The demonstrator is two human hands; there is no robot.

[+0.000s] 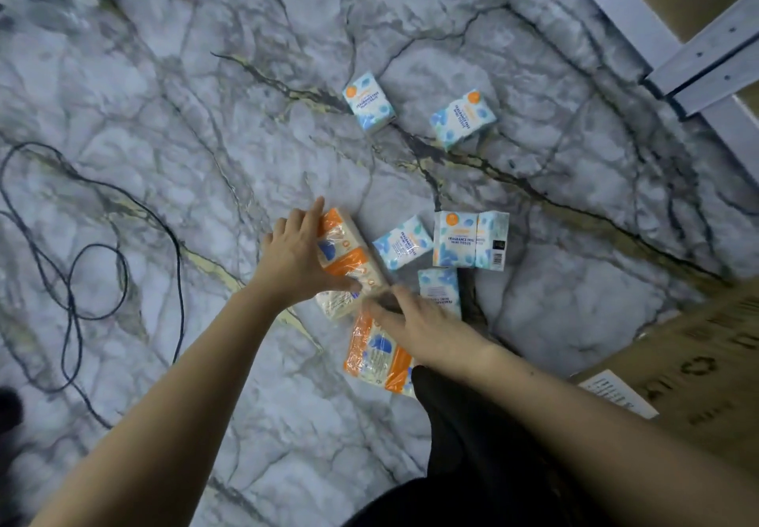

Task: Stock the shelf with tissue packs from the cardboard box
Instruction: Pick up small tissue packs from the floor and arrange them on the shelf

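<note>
Tissue packs in orange wrap (349,259) lie on the floor (164,115), long axis pointing away, under the left hand (300,255) with spread fingers; right hand (415,321) open alongside.

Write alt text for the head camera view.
Both hands reach down to two orange tissue packs on a marble-patterned floor: left hand on the upper pack, right hand over the lower. Blue packs lie nearby.
</note>
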